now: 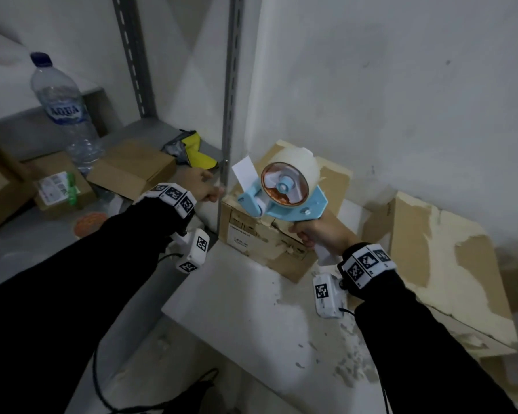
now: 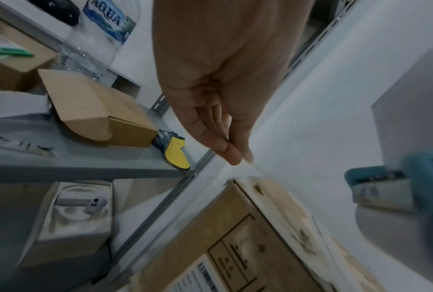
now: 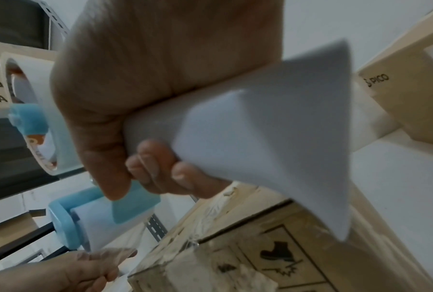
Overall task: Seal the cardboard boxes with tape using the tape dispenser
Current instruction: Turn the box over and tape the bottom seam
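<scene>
The grey metal shelf rack stands to your left, and beside it a white surface runs along the wall. On that surface, to your right, lies a large battered box with its outer paper torn away in patches. The cardboard box you are sealing sits just beside the rack's upright, against the wall, with printed marks on its near side.

On the shelf stand a water bottle, two small cartons and a yellow pouch.

You hold the tape dispenser over the top of the cardboard box, with its pale roll uppermost and its blue frame pointing toward the rack. The right wrist view shows its roller clear of the box. Your right hand is clenched around the dispenser's white handle, fingers wrapped under it and thumb on the near side.

Your left hand is at the box's left corner, next to the upright. Its thumb and fingertips are pressed together, pinching the end of a strip of clear tape that runs from the roller down to them.
</scene>
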